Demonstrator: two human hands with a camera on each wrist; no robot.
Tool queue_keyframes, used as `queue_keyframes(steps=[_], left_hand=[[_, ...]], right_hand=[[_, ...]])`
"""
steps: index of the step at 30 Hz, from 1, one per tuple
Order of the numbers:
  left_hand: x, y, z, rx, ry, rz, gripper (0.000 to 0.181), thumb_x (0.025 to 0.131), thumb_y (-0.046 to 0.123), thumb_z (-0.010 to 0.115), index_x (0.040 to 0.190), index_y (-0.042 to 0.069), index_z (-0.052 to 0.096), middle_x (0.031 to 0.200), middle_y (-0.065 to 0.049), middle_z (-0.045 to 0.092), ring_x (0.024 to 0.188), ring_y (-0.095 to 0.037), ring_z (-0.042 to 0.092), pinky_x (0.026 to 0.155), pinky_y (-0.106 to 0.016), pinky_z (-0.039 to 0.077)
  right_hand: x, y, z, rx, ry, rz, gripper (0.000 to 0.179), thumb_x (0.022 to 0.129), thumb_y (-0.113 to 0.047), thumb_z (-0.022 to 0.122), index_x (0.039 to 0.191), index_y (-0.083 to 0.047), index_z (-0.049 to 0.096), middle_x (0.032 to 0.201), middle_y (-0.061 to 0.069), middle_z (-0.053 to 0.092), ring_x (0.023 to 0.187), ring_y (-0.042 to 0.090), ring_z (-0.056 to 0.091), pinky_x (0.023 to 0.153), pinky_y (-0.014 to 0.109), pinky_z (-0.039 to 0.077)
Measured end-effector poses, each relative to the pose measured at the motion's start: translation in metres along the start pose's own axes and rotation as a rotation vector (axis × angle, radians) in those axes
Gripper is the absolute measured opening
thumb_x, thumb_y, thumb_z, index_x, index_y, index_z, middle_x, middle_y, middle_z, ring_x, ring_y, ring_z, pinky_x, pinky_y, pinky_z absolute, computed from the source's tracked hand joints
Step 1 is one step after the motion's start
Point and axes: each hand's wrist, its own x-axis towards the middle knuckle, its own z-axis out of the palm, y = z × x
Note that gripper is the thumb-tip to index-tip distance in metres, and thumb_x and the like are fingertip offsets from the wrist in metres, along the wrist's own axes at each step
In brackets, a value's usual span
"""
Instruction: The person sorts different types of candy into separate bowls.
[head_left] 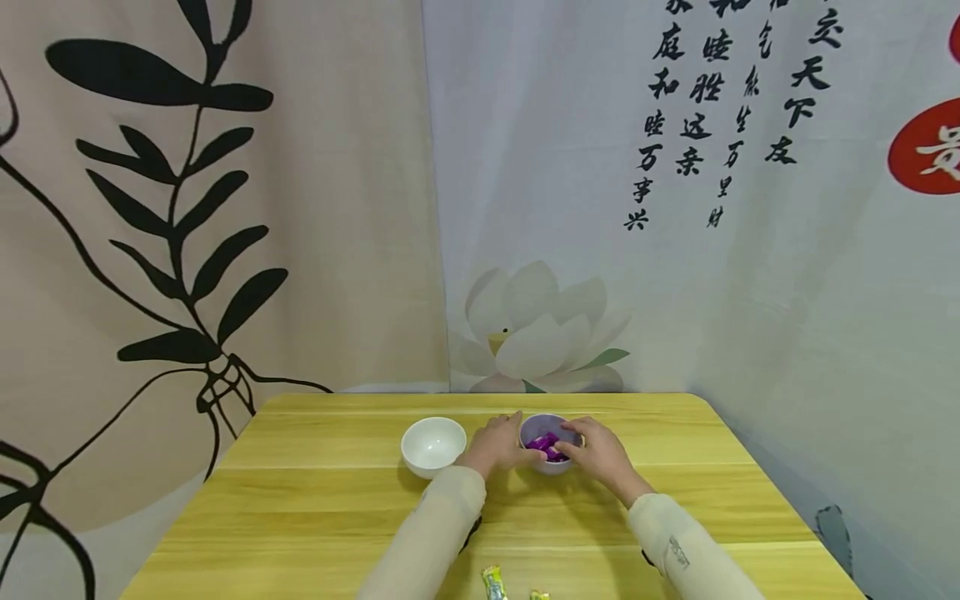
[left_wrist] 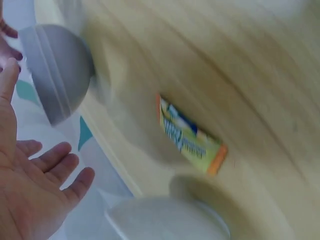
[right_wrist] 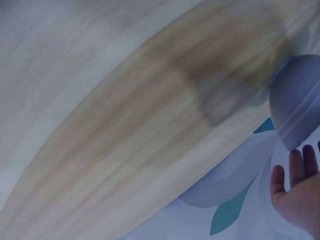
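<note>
Some purple packets (head_left: 546,443), inside lavender bowl (head_left: 551,468), perhaps touching right grip (head_left: 602,454)

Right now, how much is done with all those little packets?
Looks done: purple packets sit in the purple bowl. In hand: the left hand and right hand are at that bowl. Probably left: yellow packets on the table; the white bowl looks empty.

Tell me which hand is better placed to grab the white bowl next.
Probably the left hand: it is right beside the white bowl, while the right hand is farther off, at the right of the purple bowl.
</note>
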Motion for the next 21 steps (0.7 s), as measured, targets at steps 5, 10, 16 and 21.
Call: queue_keyframes(steps=[5,10,16,21], left_hand=[[-0.006,-0.014,-0.018,0.042,0.014,-0.016,0.094,0.084,0.062,0.069,0.153,0.007,0.037,0.149,-0.02,0.043,0.137,-0.038,0.04,0.11,-0.053,0.035],[-0.016,-0.038,-0.038,0.032,0.042,-0.028,0.094,0.084,0.064,0.068,0.152,0.007,0.038,0.149,-0.02,0.043,0.136,-0.04,0.039,0.11,-0.056,0.032],[-0.032,-0.078,-0.057,-0.007,0.072,-0.066,0.096,0.083,0.063,0.07,0.153,0.007,0.037,0.15,-0.021,0.041,0.138,-0.042,0.035,0.111,-0.061,0.026],[-0.046,-0.11,-0.062,-0.022,0.101,-0.113,0.1,0.08,0.065,0.071,0.153,0.006,0.036,0.15,-0.021,0.041,0.138,-0.041,0.036,0.111,-0.059,0.026]], right_hand=[[0.0,0.0,0.003,-0.004,-0.005,0.011,0.04,0.087,-0.024,0.077,0.118,0.0,0.07,0.119,0.015,0.065,0.114,0.037,0.059,0.099,0.054,0.045],[-0.001,0.0,0.004,-0.002,-0.007,0.018,0.042,0.087,-0.026,0.078,0.118,0.0,0.069,0.12,0.016,0.064,0.115,0.037,0.059,0.099,0.054,0.044],[-0.001,0.001,0.003,0.002,-0.014,0.025,0.044,0.087,-0.027,0.078,0.119,0.001,0.069,0.121,0.017,0.064,0.116,0.038,0.058,0.1,0.054,0.043],[0.0,-0.001,0.002,0.008,-0.014,0.007,0.045,0.087,-0.028,0.078,0.119,0.002,0.069,0.122,0.018,0.063,0.116,0.039,0.058,0.1,0.055,0.043]])
